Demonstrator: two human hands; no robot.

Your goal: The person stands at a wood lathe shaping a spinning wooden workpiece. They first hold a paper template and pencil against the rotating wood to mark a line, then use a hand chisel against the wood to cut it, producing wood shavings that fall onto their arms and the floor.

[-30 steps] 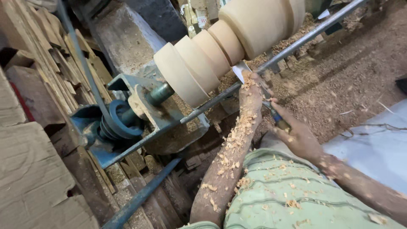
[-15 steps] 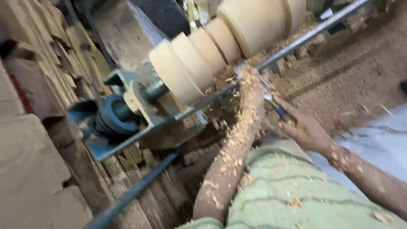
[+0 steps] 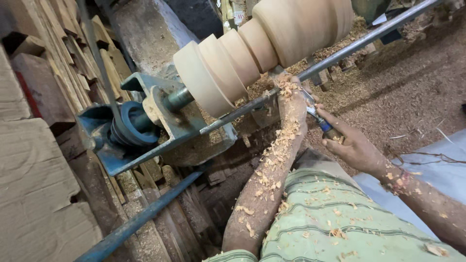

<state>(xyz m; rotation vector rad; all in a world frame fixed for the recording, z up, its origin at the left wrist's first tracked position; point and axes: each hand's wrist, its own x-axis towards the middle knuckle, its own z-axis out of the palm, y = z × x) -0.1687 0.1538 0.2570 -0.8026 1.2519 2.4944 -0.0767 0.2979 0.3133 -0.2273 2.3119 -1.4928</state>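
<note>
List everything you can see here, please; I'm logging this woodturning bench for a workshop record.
turned wood piece: one, pale tan, stepped rings, mounted on the lathe at top centre
tool rest bar: one, grey metal, running diagonally below the wood piece
lathe bracket: one, blue-grey metal, left of centre, holding the spindle
pulley: one, dark blue, left end of the spindle
blue pipe: one, lower left, slanting
wood planks: many, brown, stacked along the left
sawdust: brown layer, right side
chisel: one, metal with blue ferrule, between the hands
left hand: on the bar, covered in shavings
right hand: grip around the chisel handle
</note>
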